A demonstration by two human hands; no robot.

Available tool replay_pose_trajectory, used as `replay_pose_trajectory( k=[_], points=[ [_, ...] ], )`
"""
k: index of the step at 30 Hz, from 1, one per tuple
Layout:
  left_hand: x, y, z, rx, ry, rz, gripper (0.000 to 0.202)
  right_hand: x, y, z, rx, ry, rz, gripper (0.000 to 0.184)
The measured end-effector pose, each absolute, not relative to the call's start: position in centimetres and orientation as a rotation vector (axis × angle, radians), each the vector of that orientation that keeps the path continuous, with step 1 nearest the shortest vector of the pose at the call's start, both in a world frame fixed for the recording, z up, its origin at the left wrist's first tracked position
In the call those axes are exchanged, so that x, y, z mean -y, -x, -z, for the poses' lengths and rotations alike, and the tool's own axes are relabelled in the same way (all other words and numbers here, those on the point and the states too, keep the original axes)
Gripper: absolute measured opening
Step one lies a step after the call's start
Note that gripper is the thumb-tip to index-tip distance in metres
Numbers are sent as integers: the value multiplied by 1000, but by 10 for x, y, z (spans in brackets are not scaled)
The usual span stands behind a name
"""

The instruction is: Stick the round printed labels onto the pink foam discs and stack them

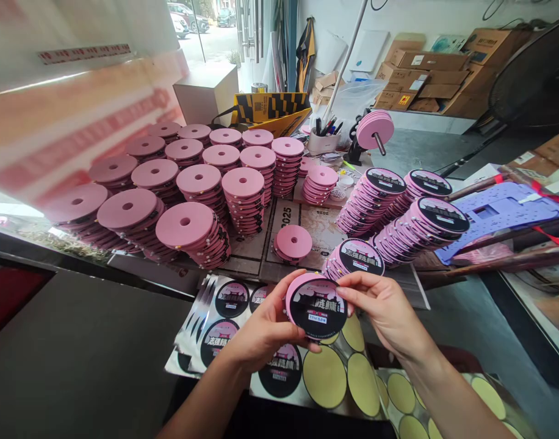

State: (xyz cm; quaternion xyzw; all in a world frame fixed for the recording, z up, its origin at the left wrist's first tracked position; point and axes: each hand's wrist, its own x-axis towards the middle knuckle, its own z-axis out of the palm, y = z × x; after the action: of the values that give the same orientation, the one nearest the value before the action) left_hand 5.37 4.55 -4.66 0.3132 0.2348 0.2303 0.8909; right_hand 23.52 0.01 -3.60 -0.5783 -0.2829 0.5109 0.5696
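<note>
My left hand [266, 332] grips a pink foam spool [294, 286] from its left side, thumb across the front and fingers behind. A round black-and-pink sticker [318, 310] with white lettering covers the spool's face. Its lower right edge reaches slightly past the pink rim. With thumb and fingertips, my right hand [379, 305] pinches the sticker's upper right edge. Below my hands lie sticker sheets [279, 369] with some black labels and bare yellow backing circles [324, 377]. Just beyond stands a short stack of labelled spools [359, 257].
Many stacks of plain pink spools [185, 222] fill the left of the table. Taller labelled stacks [384, 183] lean at the right, beside a purple plastic board [512, 210]. Behind them are a spool winder [375, 131] and a pen holder [324, 141]. A black fan [531, 79] stands far right.
</note>
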Motion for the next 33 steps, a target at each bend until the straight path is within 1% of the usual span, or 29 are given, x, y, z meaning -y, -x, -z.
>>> replay_pose_trajectory(
  k=[17, 33],
  points=[
    [-46, -54, 48, -485, -667, -457, 73, 1, -235, 38, 688, 1372, -1181, 14],
    [-43, -54, 48, -485, -751, -502, 74, 0, -230, 38, 767, 1457, -1054, 12]
  ],
)
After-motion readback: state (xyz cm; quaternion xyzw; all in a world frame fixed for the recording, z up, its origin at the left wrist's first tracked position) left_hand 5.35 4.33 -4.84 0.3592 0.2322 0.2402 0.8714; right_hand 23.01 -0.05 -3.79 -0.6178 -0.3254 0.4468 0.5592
